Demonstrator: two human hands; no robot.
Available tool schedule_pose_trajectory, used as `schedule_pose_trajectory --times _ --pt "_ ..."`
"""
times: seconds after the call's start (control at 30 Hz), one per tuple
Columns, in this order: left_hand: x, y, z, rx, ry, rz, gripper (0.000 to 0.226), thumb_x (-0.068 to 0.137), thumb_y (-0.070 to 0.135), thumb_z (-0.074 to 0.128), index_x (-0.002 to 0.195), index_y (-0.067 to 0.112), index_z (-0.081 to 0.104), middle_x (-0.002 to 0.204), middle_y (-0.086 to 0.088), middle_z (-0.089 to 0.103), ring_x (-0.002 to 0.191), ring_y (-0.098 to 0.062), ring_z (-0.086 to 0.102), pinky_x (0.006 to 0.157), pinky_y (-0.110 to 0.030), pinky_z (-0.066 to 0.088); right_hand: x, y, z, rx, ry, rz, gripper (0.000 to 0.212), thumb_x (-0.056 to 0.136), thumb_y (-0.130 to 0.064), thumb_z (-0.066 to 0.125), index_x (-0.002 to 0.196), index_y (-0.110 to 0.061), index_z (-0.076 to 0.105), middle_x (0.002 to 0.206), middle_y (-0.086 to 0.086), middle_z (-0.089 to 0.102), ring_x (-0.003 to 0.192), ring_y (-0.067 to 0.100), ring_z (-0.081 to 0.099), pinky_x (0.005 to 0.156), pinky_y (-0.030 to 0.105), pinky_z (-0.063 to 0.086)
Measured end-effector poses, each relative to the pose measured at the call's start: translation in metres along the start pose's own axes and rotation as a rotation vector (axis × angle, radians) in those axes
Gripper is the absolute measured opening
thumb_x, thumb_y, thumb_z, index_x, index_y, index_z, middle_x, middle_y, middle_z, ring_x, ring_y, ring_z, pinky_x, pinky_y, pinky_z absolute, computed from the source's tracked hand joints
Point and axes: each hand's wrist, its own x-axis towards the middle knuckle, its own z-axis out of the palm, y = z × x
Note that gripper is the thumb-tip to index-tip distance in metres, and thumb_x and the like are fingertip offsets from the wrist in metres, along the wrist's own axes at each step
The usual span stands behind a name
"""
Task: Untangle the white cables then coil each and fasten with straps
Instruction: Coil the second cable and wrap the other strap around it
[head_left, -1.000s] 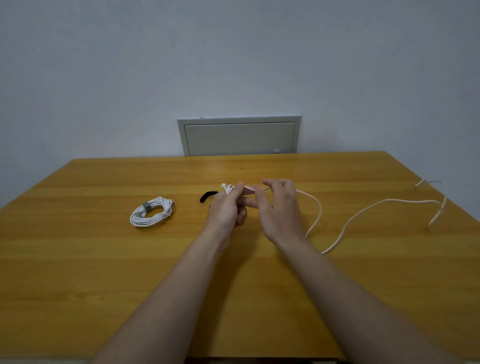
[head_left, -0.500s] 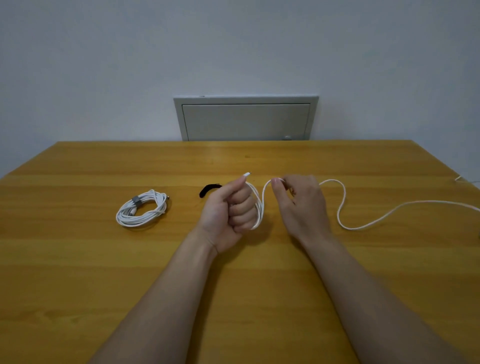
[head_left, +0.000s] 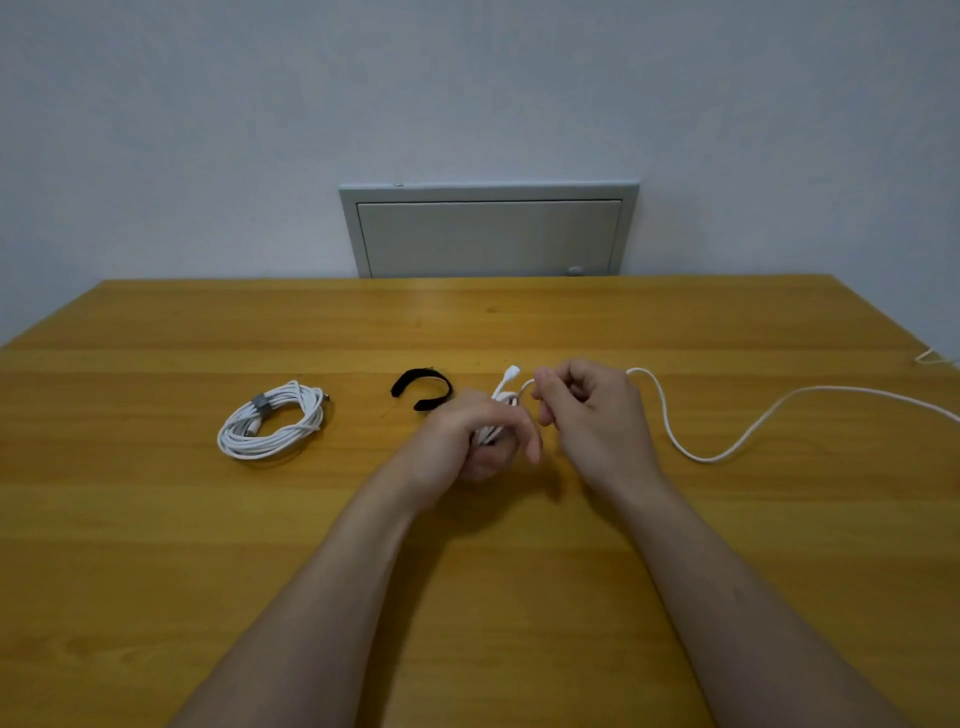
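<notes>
A loose white cable (head_left: 691, 455) trails from my hands across the table to the right edge. My left hand (head_left: 470, 434) holds a few turns of it, with the white plug end (head_left: 511, 373) sticking up behind the fingers. Just to the right, my right hand (head_left: 592, 415) pinches the cable beside that small coil. A second white cable (head_left: 270, 426) lies coiled at the left, fastened with a grey strap (head_left: 258, 404). A curled black strap (head_left: 422, 389) lies on the table just behind my left hand.
The wooden table (head_left: 467, 545) reaches a grey wall with a closed metal panel (head_left: 488, 236) behind it. Another bit of white cable (head_left: 932, 357) shows at the far right table edge.
My left hand has turned palm down with more cable wrapped in it. The loose cable has been drawn in from the right, and my right hand stays close beside the left.
</notes>
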Motion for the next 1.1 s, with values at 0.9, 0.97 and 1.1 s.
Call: schedule_pose_trajectory --times 0.9,0.97,1.1 --pt "0.003 -0.010 0.014 0.221 0.433 0.023 0.060 0.096 0.071 0.039 0.144 0.039 0.055 0.136 0.003 0.063 0.125 -0.008 0.059 0.109 -0.038 0.048 -0.019 -0.022 0.001 0.413 -0.231 0.020 0.029 0.089 0.010 0.067 0.106 -0.013 0.075 0.084 0.009 0.079 0.078 0.017 0.075 0.073 0.026 0.059" --pt "0.004 -0.007 0.015 0.102 0.433 0.044 0.042 0.108 0.038 0.043 0.146 0.024 0.054 0.122 -0.002 0.069 0.105 -0.008 0.069 0.088 -0.026 0.056 -0.019 -0.023 -0.001 0.414 -0.199 0.058 0.020 0.088 0.008 0.070 0.102 -0.005 0.069 0.078 0.011 0.077 0.071 0.017 0.075 0.070 0.030 0.060" --pt "0.005 0.000 0.019 0.053 0.427 0.076 0.033 0.106 0.005 0.039 0.126 0.020 0.061 0.062 0.018 0.060 0.055 -0.003 0.054 0.055 -0.021 0.049 -0.022 -0.025 0.002 0.401 -0.216 0.143 0.015 0.088 0.002 0.073 0.089 -0.003 0.058 0.069 0.014 0.073 0.062 0.020 0.071 0.064 0.035 0.061"
